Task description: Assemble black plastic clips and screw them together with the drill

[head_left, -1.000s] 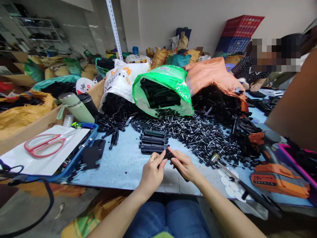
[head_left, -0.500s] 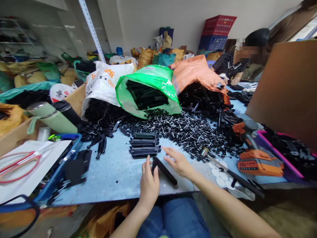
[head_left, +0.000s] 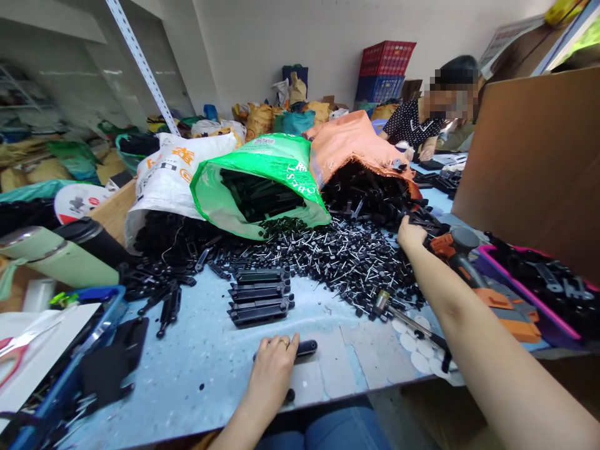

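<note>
My left hand (head_left: 274, 362) is closed over a long black plastic part (head_left: 307, 349) on the tabletop, its rounded end showing past my fingers. A small round black end (head_left: 290, 395) pokes out by my wrist near the table edge. My right arm is stretched far forward. At its end, my right hand (head_left: 412, 235) has its fingers curled among the black parts (head_left: 375, 209) spilling from the orange sack (head_left: 356, 140); what they grip, if anything, is hidden. In front of my left hand lies a row of several similar black parts (head_left: 260, 309).
A heap of small black-headed metal pins (head_left: 347, 256) spreads before the green sack (head_left: 262, 150). On the right are a cordless drill (head_left: 497, 300), a hammer-like tool (head_left: 412, 325) and a pink-rimmed bin (head_left: 529, 306). A blue tray (head_left: 105, 319) stands left. A co-worker (head_left: 412, 122) sits beyond.
My right hand has gone from beside the black part out to the pile by the orange sack. My left hand has closed over the part, which now lies more sideways. The view has shifted.
</note>
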Motion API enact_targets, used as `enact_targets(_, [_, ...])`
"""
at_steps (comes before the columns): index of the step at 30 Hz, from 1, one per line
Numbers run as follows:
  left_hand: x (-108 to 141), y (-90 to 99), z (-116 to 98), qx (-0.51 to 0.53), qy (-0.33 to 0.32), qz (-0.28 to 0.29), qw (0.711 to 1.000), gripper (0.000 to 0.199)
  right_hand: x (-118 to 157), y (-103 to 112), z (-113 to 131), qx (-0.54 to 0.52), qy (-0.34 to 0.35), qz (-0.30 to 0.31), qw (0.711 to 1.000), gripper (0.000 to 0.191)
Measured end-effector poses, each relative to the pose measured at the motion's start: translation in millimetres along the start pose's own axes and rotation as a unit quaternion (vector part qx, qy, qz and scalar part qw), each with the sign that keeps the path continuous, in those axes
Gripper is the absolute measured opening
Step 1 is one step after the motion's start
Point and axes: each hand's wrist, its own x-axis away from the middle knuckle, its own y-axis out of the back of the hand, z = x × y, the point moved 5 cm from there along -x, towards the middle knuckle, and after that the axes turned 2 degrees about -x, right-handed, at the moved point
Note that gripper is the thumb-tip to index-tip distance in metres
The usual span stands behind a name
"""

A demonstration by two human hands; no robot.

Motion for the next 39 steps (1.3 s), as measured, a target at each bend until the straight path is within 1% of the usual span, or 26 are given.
enact_targets(1, [1.4, -1.4, 1.3, -0.004, 0.005, -0.004, 1.0, 0.046, -1.8, 3.8, -10.1, -0.006, -0.059, -0.033, 0.998, 0.037])
enact_targets(3, [3.4, -3.1, 4.0, -0.007, 0.012, -0.013, 1.0, 0.045, 1.6, 16.0, -23.4, -0.047, -0.175, -0.131, 0.975, 0.046])
enact_targets(4, [4.1, -3.3, 5.2, -0.005, 0.014, -0.016, 1.0, 0.045, 6.9, 21.6, -22.7, -0.071, -0.202, -0.178, 0.96, 0.051])
enact_targets(5, [4.4, -3.2, 6.2, 0.0, 0.015, -0.017, 1.0, 0.044, 14.0, 25.3, -15.8, -0.092, -0.203, -0.214, 0.951, 0.053])
enact_targets(7, [4.4, -2.9, 7.7, 0.016, 0.014, -0.009, 1.0, 0.039, 34.6, 23.3, 16.6, -0.119, -0.14, -0.235, 0.955, 0.05])
enact_targets(9, [4.1, -2.4, 8.7, 0.03, 0.012, 0.006, 0.999, 0.035, 66.7, 6.5, 65.0, -0.134, -0.061, -0.194, 0.97, 0.039])
enact_targets(11, [4.5, -1.6, 10.1, 0.034, 0.009, 0.021, 0.999, 0.034, 107.4, -19.1, 121.2, -0.152, 0.041, -0.11, 0.981, 0.021])
enact_targets(12, [5.2, -1.0, 11.0, 0.034, 0.009, 0.027, 0.999, 0.034, 129.9, -34.3, 153.3, -0.161, 0.145, -0.026, 0.976, 0.017])
enact_targets(14, [7.4, 0.1, 13.2, 0.039, 0.012, 0.034, 0.999, 0.033, 174.1, -53.1, 200.5, -0.168, 0.299, 0.08, 0.936, 0.02])
enact_targets(15, [8.8, 0.7, 14.2, 0.046, 0.016, 0.035, 0.998, 0.032, 191.6, -57.2, 215.3, -0.167, 0.35, 0.112, 0.915, 0.025])
enact_targets(16, [10.0, 1.1, 14.7, 0.057, 0.02, 0.033, 0.998, 0.031, 203.0, -57.8, 223.9, -0.164, 0.368, 0.119, 0.908, 0.029])
enact_targets(17, [10.9, 1.3, 14.5, 0.072, 0.022, 0.03, 0.997, 0.031, 208.2, -56.3, 227.5, -0.162, 0.352, 0.108, 0.916, 0.033])
enact_targets(18, [11.4, 1.2, 13.5, 0.088, 0.021, 0.025, 0.996, 0.031, 208.7, -54.0, 227.5, -0.158, 0.306, 0.087, 0.935, 0.035])
enact_targets(20, [10.5, -0.6, 9.7, 0.116, 0.011, 0.017, 0.993, 0.033, 204.0, -51.8, 222.3, -0.141, 0.163, 0.052, 0.975, 0.039])
enact_targets(21, [9.3, -2.2, 7.4, 0.124, 0.005, 0.015, 0.992, 0.033, 201.9, -53.1, 220.3, -0.129, 0.096, 0.052, 0.986, 0.044])
enact_targets(23, [6.5, -5.9, 4.6, 0.133, 0.0, 0.017, 0.991, 0.031, 199.4, -59.2, 220.6, -0.111, 0.013, 0.098, 0.989, 0.049])
enact_targets(25, [4.4, -8.8, 4.4, 0.143, -0.001, 0.022, 0.989, 0.029, 197.9, -61.7, 221.6, -0.113, -0.011, 0.154, 0.982, 0.039])
enact_targets(27, [3.9, -9.6, 5.8, 0.156, -0.003, 0.029, 0.987, 0.028, 196.4, -54.7, 219.5, -0.132, 0.0, 0.178, 0.975, 0.032])
enact_targets(28, [4.0, -9.2, 6.7, 0.162, -0.005, 0.034, 0.986, 0.027, 196.1, -48.7, 219.0, -0.145, 0.023, 0.183, 0.972, 0.031])
enact_targets(30, [4.6, -6.5, 7.7, 0.172, -0.01, 0.043, 0.984, 0.028, 199.1, -37.6, 224.2, -0.159, 0.119, 0.205, 0.958, 0.03])
enact_targets(32, [5.0, -2.0, 7.5, 0.18, -0.015, 0.048, 0.982, 0.03, 206.9, -32.9, 236.3, -0.133, 0.238, 0.232, 0.934, 0.03])
enact_targets(33, [5.0, 0.7, 7.0, 0.183, -0.018, 0.051, 0.982, 0.032, 211.0, -33.8, 242.8, -0.108, 0.281, 0.242, 0.923, 0.032])
enact_targets(34, [5.1, 3.5, 6.2, 0.187, -0.02, 0.053, 0.981, 0.034, 214.0, -36.5, 248.8, -0.081, 0.304, 0.245, 0.917, 0.034])
enact_targets(35, [5.4, 6.1, 5.2, 0.192, -0.021, 0.057, 0.98, 0.035, 215.6, -40.1, 254.1, -0.057, 0.309, 0.243, 0.917, 0.036])
enact_targets(37, [6.8, 10.8, 2.9, 0.203, -0.021, 0.063, 0.977, 0.035, 216.3, -46.7, 262.7, -0.023, 0.291, 0.229, 0.929, 0.04])
enact_targets(39, [9.2, 14.2, 1.0, 0.21, -0.012, 0.059, 0.976, 0.048, 216.0, -48.1, 268.9, 0.003, 0.269, 0.195, 0.943, 0.042])
